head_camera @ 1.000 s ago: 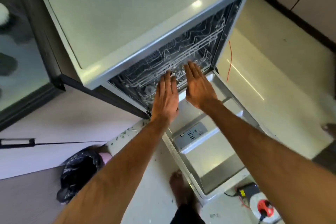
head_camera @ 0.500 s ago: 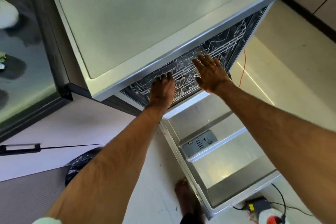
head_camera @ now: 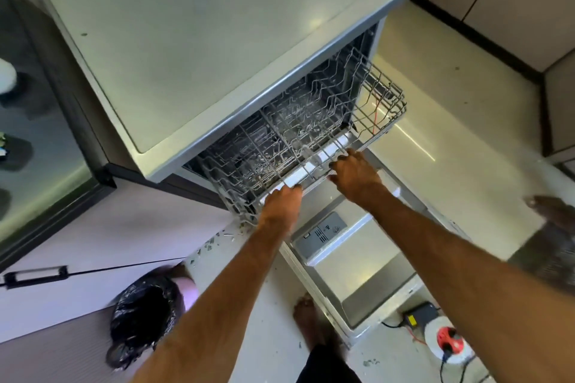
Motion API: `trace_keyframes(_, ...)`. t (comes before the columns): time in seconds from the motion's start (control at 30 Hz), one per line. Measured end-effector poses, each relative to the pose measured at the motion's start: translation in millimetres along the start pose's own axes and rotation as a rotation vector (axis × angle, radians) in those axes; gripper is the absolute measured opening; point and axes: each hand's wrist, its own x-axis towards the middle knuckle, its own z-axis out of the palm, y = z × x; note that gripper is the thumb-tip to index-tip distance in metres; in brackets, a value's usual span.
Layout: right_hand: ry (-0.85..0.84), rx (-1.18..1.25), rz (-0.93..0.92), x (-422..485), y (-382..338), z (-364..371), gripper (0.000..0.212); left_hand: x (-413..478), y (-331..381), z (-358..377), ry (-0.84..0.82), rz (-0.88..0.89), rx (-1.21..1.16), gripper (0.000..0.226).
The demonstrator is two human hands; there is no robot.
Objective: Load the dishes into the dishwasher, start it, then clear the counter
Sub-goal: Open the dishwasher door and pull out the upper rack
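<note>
left hand (head_camera: 281, 199): fingers curled over white front bar of rack (head_camera: 311, 121) | right hand (head_camera: 356, 176): seemingly gripping same bar, fingertips blurred | rack: partway out of dishwasher (head_camera: 217, 40), above open door (head_camera: 357, 261); bar runs lower-left to upper-right, facing the person

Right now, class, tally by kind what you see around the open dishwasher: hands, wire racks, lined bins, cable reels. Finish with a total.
hands: 2, left hand and right hand, both gripping the rack's front bar
wire rack: 1
lined bin: 1
cable reel: 1
total: 5
</note>
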Motion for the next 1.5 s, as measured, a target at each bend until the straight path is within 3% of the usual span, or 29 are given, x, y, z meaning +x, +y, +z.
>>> trace_keyframes(0.23,-0.059,0.13,0.163,-69.5,15.6,-1.0,0.041,-29.9,37.0,33.3,-0.128,0.07,-0.193,0.025)
trace_keyframes(0.37,-0.093,0.065,0.217,-102.5,26.1,4.0,0.033,-49.0,63.9,56.1,-0.195,0.1,-0.276,0.022)
trace_keyframes(0.63,-0.324,-0.051,0.342,-150.9,35.7,33.9,0.045,-90.2,117.7,116.9,-0.343,0.151,-0.345,0.023)
trace_keyframes(0.93,-0.295,-0.019,0.351,-172.8,36.2,39.7,0.045,-110.5,131.6,115.2,-0.284,0.145,-0.346,0.028)
trace_keyframes(1.17,-0.251,0.181,0.291,-203.0,5.0,-3.1,0.04,-143.8,112.0,48.4,-0.319,0.157,-0.299,0.044)
trace_keyframes(1.33,-0.062,0.289,0.135,-191.2,-79.6,-123.8,0.025,-177.2,57.5,-82.4,-0.069,0.063,-0.318,0.034)
trace_keyframes(1.5,0.127,0.206,-0.102,-177.9,-179.2,-247.8,0.026,-217.5,-36.3,-201.2,0.196,-0.1,-0.236,0.028)
